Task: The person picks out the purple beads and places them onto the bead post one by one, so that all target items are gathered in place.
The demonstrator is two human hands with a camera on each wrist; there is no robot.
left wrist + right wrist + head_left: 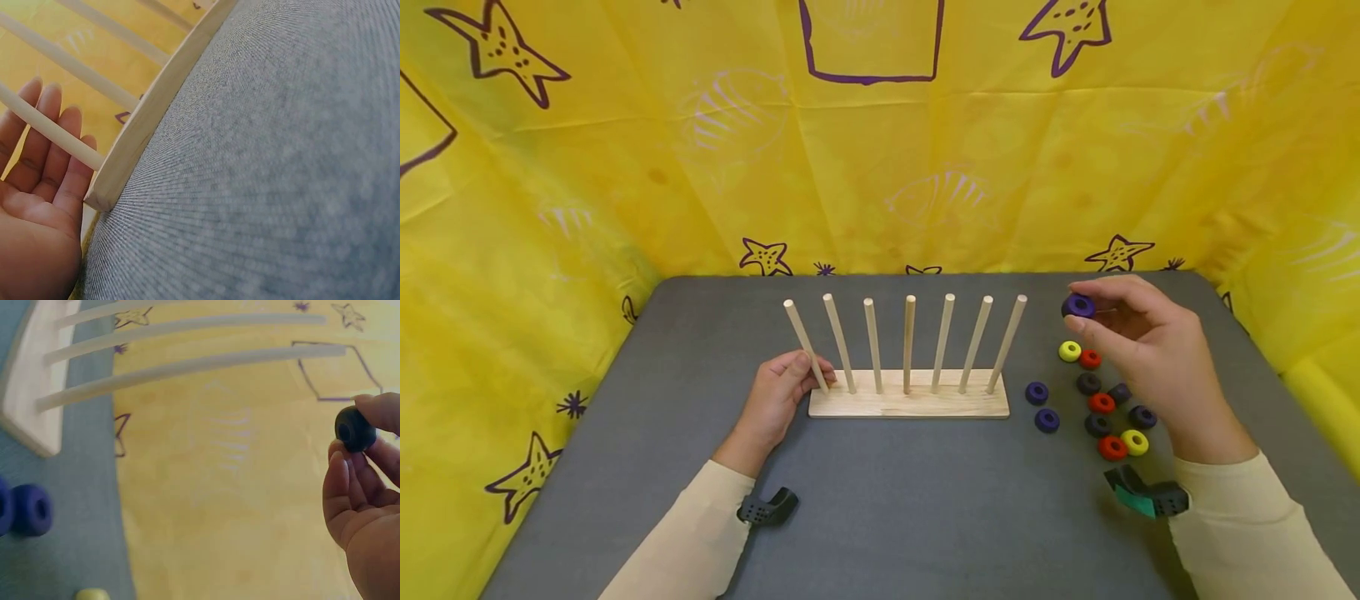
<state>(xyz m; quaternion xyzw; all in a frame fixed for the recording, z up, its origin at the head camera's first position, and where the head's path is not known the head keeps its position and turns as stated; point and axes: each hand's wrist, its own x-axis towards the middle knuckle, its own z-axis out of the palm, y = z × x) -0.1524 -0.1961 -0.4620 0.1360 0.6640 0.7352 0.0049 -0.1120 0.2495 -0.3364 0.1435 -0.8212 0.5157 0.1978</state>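
Observation:
My right hand (1157, 358) pinches a purple ring (1079, 306) between thumb and fingertips, raised above the table to the right of the wooden peg rack (910, 405). In the right wrist view, the same ring (355, 429) looks dark, its hole facing the rack. The left hand (778, 398) is at the rack's left end, thumb beside the leftmost peg (805, 346). Its fingers (65, 137) extend loosely behind that peg in the left wrist view, the little finger against the base's end; the thumb is out of that view. All the pegs stand bare.
Two purple rings (1037, 393) lie just right of the rack. Farther right, under the right hand, are several loose rings: red (1112, 447), yellow (1135, 442) and dark (1098, 426). Yellow patterned cloth (865, 167) hangs behind the grey table (880, 500).

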